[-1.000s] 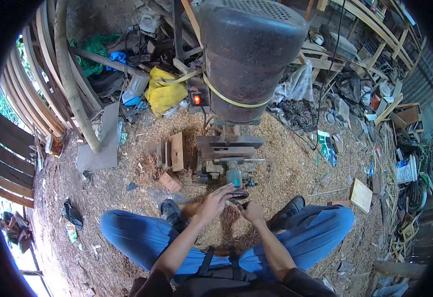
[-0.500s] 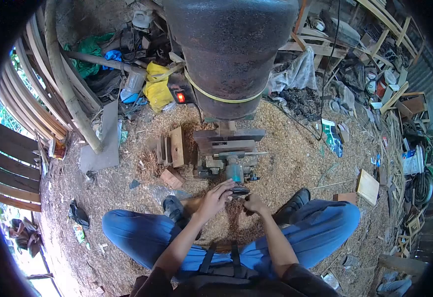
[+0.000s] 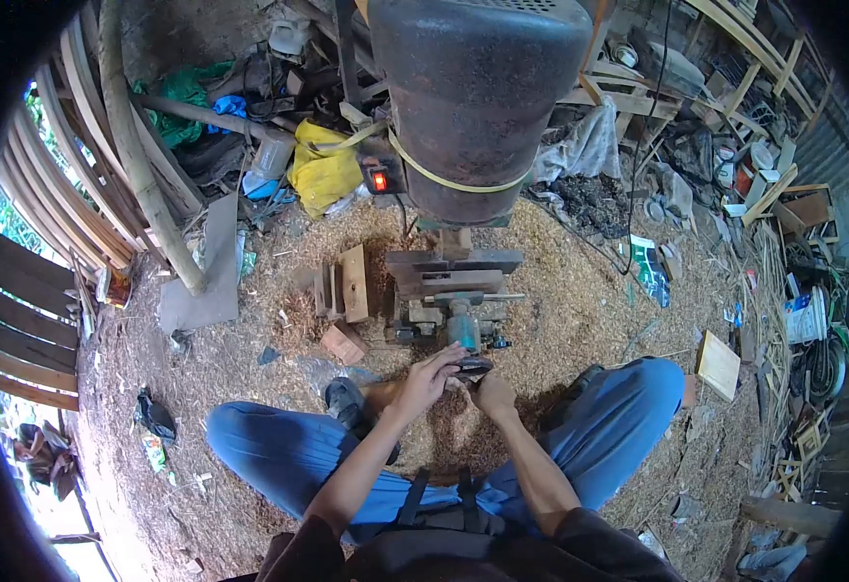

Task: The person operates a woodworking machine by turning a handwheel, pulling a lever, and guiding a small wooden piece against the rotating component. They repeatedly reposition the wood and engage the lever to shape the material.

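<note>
In the head view, a dark round handwheel (image 3: pixel 473 367) sits at the front of a vise-like metal fixture (image 3: pixel 458 281) with a teal section (image 3: pixel 462 333). My left hand (image 3: pixel 431 379) lies against the wheel's left side, fingers stretched out toward the teal part. On the wheel's lower right is my right hand (image 3: pixel 493 396), with its fingers curled closed; the part inside its grip is hidden, apparently at the wheel's edge. Above the fixture hangs a large dark machine housing (image 3: pixel 478 107) with a yellow band round it.
A lit red switch (image 3: pixel 379 180) is fixed beside the housing. Wooden blocks (image 3: pixel 353 283) stand left of the fixture, and another block (image 3: pixel 344 343) lies nearer. Wood shavings (image 3: pixel 579 291) cover the floor. A flat board (image 3: pixel 720 366) lies right; long curved strips (image 3: pixel 65 184) lean left.
The view has shifted slightly, so the housing sits farther right and higher. My right hand has moved a little left and up against the wheel; my left hand stays on it. My knees have shifted.
</note>
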### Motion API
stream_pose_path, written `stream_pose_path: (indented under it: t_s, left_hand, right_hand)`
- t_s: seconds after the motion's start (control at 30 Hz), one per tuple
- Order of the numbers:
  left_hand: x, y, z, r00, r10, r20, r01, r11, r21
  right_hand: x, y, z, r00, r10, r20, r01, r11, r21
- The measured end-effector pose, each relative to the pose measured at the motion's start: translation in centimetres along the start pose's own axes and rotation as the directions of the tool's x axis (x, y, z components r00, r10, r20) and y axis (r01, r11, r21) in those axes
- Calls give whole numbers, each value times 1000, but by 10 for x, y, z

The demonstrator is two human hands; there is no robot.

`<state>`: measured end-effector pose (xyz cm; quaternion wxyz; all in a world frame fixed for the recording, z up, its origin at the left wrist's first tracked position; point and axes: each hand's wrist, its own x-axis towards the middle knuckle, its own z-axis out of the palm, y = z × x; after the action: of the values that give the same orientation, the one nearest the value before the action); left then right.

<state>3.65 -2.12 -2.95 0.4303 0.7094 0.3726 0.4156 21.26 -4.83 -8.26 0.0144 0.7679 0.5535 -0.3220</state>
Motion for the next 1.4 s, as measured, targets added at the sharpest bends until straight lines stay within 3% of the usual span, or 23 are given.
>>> stream_pose_path:
  t_s: [0.13, 0.2, 0.27, 0.47, 0.6, 0.7, 0.77, 0.8, 0.9, 0.97, 1.1, 1.17, 1.23, 1.3, 1.4]
  left_hand:
    - [0, 3, 5, 999, -26, -36, 24, 998, -63]
    - [0, 5, 3, 998, -60, -19, 60, 998, 15]
    - [1, 7, 1, 998, -54, -17, 54, 998, 20]
    - [0, 5, 0, 1000, -30, -2, 30, 999, 45]
    - [0, 11, 0, 998, -67, 0, 67, 997, 34]
    - [0, 11, 0, 998, -59, -6, 59, 998, 22]
    - [0, 10, 1, 999, -50, 0, 50, 998, 38]
    - [0, 10, 0, 999, -42, 5, 42, 998, 53]
    - [0, 9, 0, 999, -51, 9, 50, 997, 53]
    - [0, 6, 2, 999, -43, 5, 42, 998, 55]
    - [-1, 7, 3, 999, -29, -31, 30, 999, 21]
    - [-1, 7, 3, 999, -27, -31, 28, 999, 24]
    - [-2, 3, 5, 999, -24, -31, 25, 1000, 18]
    - [-2, -3, 10, 996, -66, -65, 56, 987, -149]
    - [-4, -6, 8, 997, -50, -54, 46, 996, -73]
  right_hand:
    - [1, 6, 1, 999, -39, 15, 39, 999, -7]
    - [0, 5, 1, 998, -58, -7, 58, 998, 12]
    - [-3, 5, -5, 997, -56, 60, 54, 998, 24]
    - [12, 24, 11, 990, -125, 68, 118, 988, 98]
    - [14, 34, 12, 984, -174, -32, 176, 982, 76]
    - [16, 43, 0, 986, -163, 35, 153, 968, 201]
    - [12, 39, -17, 943, -72, 326, -63, 920, 386]
    - [13, 40, -16, 943, -74, 325, -62, 920, 387]
    - [15, 36, -8, 950, -106, 295, 21, 961, 277]
    - [10, 29, 4, 989, -138, 60, 137, 990, 22]
    - [0, 15, 1, 995, -65, 74, 67, 998, -14]
    - [3, 21, 19, 980, -106, -167, 100, 994, -45]
    - [-5, 7, 1, 994, -53, -97, 48, 998, -49]
    - [-10, 2, -7, 1000, 4, -22, -5, 998, -60]
    - [-9, -2, -6, 999, 0, -48, -4, 996, -87]
